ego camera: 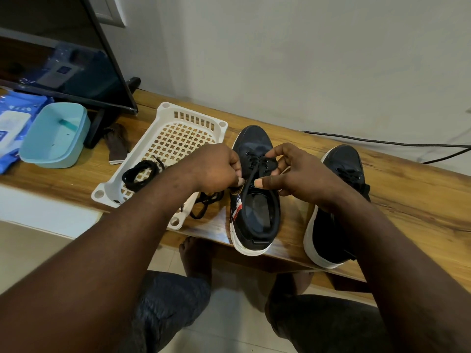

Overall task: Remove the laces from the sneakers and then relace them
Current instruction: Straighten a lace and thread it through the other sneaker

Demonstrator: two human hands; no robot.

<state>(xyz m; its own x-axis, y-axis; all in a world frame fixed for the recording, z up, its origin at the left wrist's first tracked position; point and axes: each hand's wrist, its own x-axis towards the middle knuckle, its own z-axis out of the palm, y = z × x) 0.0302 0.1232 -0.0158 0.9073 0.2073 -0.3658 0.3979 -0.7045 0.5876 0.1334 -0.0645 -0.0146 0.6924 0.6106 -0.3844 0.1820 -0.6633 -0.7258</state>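
Black cord lace [251, 174] spans the black canvas sneaker [254, 138] between our fingers: our left hand [214, 169] pinches it at the left edge, our right hand [298, 171] grips it beside the eyelets.

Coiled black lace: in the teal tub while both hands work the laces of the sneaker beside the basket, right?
No. Head view: the coiled black lace lies in the white basket; left hand and right hand work the laces of that sneaker.

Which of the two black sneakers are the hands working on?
The sneaker next to the white basket: the left hand and the right hand both pinch its lace. The other sneaker stands further right, partly behind the right forearm.
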